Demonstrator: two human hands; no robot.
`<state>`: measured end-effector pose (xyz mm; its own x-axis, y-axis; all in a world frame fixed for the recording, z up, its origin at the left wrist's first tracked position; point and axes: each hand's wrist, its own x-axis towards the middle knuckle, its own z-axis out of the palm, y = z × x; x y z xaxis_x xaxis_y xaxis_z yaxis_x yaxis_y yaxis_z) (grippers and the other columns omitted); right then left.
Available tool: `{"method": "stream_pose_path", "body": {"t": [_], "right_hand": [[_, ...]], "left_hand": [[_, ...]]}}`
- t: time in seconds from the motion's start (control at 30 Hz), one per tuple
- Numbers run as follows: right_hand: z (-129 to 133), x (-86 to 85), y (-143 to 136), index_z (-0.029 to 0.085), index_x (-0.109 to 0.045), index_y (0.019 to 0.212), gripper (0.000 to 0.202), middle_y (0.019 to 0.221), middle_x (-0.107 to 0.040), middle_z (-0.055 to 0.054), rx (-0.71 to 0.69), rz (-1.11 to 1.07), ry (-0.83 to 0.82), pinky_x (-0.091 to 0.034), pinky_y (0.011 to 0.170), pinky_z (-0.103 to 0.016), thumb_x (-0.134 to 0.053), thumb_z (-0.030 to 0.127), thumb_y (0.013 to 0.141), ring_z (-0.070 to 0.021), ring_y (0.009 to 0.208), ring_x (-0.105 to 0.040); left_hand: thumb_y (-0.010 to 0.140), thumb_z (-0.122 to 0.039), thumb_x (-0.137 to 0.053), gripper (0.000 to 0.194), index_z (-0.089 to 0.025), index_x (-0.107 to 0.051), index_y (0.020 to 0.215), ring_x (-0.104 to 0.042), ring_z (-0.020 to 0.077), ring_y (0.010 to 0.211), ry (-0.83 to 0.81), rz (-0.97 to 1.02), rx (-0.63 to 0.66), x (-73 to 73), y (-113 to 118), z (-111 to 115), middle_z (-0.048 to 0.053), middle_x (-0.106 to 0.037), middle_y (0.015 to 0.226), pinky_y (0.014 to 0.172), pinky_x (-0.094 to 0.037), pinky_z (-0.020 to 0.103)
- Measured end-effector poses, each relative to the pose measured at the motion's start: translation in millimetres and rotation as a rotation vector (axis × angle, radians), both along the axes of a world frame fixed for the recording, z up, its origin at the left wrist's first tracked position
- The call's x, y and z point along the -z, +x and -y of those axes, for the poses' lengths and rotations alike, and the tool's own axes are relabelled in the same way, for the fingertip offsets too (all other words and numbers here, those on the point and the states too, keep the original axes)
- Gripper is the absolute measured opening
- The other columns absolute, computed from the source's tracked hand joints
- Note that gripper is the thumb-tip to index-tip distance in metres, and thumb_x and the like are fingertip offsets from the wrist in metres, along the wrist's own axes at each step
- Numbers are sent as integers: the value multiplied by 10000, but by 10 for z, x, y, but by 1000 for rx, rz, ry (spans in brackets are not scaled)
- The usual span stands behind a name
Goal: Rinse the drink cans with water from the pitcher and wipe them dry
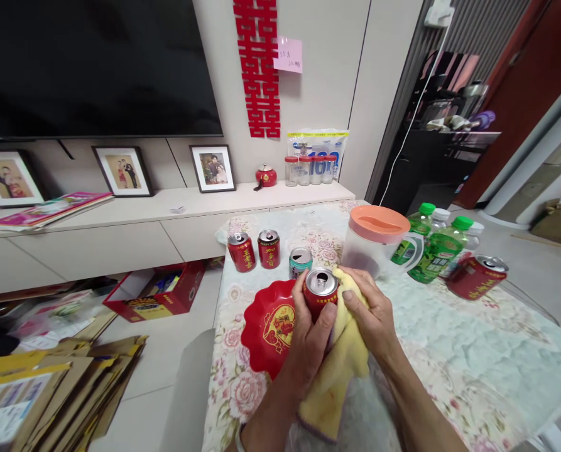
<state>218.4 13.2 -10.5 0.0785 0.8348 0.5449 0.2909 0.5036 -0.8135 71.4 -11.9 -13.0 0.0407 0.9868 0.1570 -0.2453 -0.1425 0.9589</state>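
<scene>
"Where is your left hand, and what is in it?"

"Your left hand (311, 333) is wrapped around a red can (321, 300), fingers on one side and thumb across the front. The can's opened top faces up. You have it over the table (473, 364), by the right side of the red plate (264, 329); whether its base touches anything, you can't tell, as your hand hides it."

"And your right hand?"

"Your right hand (373, 307) is closed on a yellow cloth (343, 364), pressing it to the can's right side. The rest of the cloth hangs down between your forearms."

"What stands around them?"

"Just beyond your can is a small teal can (300, 262). Farther left, two red drink cans (269, 250) stand side by side. To your right you have a jug (379, 242) with an orange lid, then bottles (438, 251), some with green caps, and another drink can (475, 277) beside those."
</scene>
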Motion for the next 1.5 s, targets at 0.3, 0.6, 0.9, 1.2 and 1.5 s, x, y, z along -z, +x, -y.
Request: {"method": "stream_pose_path", "body": {"t": [0.3, 0.6, 0.9, 1.2, 1.5], "right_hand": [[-113, 67, 49, 242, -821, 1125, 362, 1098, -769, -85, -64, 128, -241, -515, 964, -409, -586, 477, 980, -273, 1068, -681], [-64, 85, -20, 257, -785, 1234, 373, 1143, -758, -88, -14, 112, -180, -510, 1012, -435, -607, 460, 977, -278, 1125, -672], [78, -27, -36, 274, -756, 1280, 326, 1227, -680, -91, 12, 25, 157, -517, 1024, -406, -663, 325, 971, -248, 1164, -639], [12, -12, -38, 266, -772, 1224, 284, 1134, -720, -79, 48, 124, 67, -544, 971, -402, -611, 341, 1002, -243, 1083, -672], [76, -23, -41, 308, -768, 1267, 341, 1235, -642, -109, 110, 241, 317, -542, 997, -435, -621, 193, 982, -254, 1160, -634]], "left_hand": [[883, -505, -731, 730, -270, -408, 1495, -561, 306, 1397, 56, 157, -115, 53, -3, -108, 116, -574, 1512, 1199, -416, 465], [845, -480, -773, 634, -274, -449, 1349, -603, 293, 1336, 36, 101, -186, 81, 6, -128, 103, -620, 1422, 1164, -442, 484], [808, -497, -814, 680, -313, -469, 1364, -526, 335, 1433, 13, 51, -107, 25, 13, -72, 113, -581, 1484, 1180, -436, 496], [840, -532, -774, 670, -310, -507, 1413, -548, 359, 1411, -6, 92, -107, -19, -20, -66, 107, -629, 1455, 1185, -434, 488], [879, -508, -744, 661, -306, -439, 1429, -559, 320, 1394, -21, 86, -85, 28, 0, -82, 107, -593, 1472, 1196, -417, 480]]}}
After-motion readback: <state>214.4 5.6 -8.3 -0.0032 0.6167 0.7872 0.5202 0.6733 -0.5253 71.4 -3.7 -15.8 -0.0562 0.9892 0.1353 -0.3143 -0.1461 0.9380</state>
